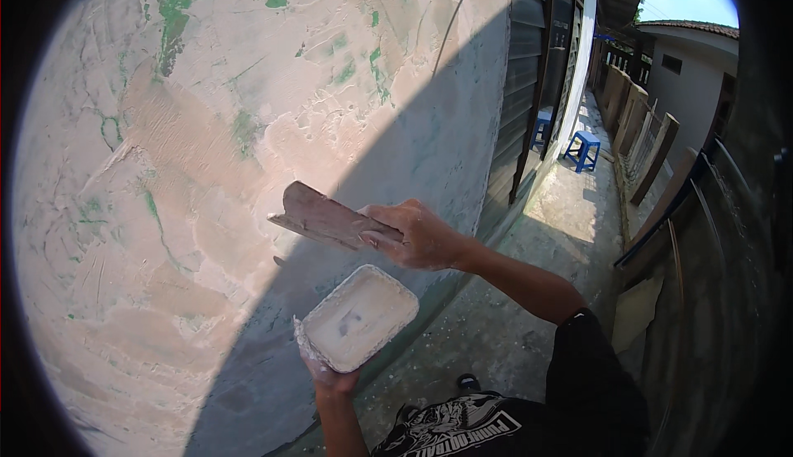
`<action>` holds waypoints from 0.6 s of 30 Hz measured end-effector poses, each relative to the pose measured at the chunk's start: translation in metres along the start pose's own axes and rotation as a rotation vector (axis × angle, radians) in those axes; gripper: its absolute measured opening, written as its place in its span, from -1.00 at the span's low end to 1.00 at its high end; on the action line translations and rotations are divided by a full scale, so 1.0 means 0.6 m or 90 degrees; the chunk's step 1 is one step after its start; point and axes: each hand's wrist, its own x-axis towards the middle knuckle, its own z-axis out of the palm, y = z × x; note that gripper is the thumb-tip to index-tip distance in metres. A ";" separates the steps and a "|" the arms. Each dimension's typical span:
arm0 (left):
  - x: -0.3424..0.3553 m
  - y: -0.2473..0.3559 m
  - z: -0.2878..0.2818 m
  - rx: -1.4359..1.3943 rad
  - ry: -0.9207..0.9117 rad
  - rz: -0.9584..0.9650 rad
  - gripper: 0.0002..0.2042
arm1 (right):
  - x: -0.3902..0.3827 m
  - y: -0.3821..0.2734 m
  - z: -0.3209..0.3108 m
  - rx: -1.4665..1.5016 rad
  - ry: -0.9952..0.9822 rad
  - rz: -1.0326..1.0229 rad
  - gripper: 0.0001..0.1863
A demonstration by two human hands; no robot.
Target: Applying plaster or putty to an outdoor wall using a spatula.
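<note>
My right hand is closed round one end of a flat, plaster-smeared putty knife. Its broad blade points left, close to the wall; whether it touches I cannot tell. Below it, my left hand grips a shallow rectangular plastic tub by its lower left side. The tub is tilted with its open top toward me and is coated inside with whitish putty; a small dark spot shows at its bottom. Pale putty covers the wall in rough strokes, and patches of green paint show through.
Right of the wall is a louvred window with dark frames. A narrow concrete walkway runs along the wall to a blue stool. Wooden boards and leaning poles line its right side. A shadow edge crosses the wall diagonally.
</note>
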 end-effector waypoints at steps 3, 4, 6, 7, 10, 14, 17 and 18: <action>0.002 -0.008 -0.007 0.007 -0.006 0.022 -0.27 | -0.051 -0.023 0.008 0.128 -0.164 -0.003 -0.44; 0.004 -0.011 -0.009 -0.003 -0.003 0.044 -0.29 | -0.062 -0.027 0.012 0.079 -0.239 -0.019 -0.39; -0.001 -0.014 -0.004 -0.013 0.001 0.040 -0.29 | -0.079 -0.029 0.022 0.047 -0.325 -0.038 -0.35; -0.004 -0.015 -0.003 -0.015 -0.014 0.032 -0.30 | -0.086 -0.030 0.029 -0.003 -0.354 -0.041 -0.31; 0.000 -0.019 -0.013 -0.004 -0.032 0.025 -0.27 | -0.097 -0.049 0.039 -0.043 -0.421 -0.046 -0.30; -0.005 -0.021 -0.021 -0.020 0.032 0.040 -0.26 | -0.112 -0.054 0.052 -0.061 -0.478 -0.086 -0.28; -0.010 -0.024 -0.037 -0.039 0.054 0.046 -0.27 | -0.096 -0.051 0.050 0.000 -0.472 -0.069 -0.27; -0.009 -0.024 -0.035 -0.038 0.052 0.042 -0.27 | -0.097 -0.048 0.048 -0.003 -0.471 -0.065 -0.27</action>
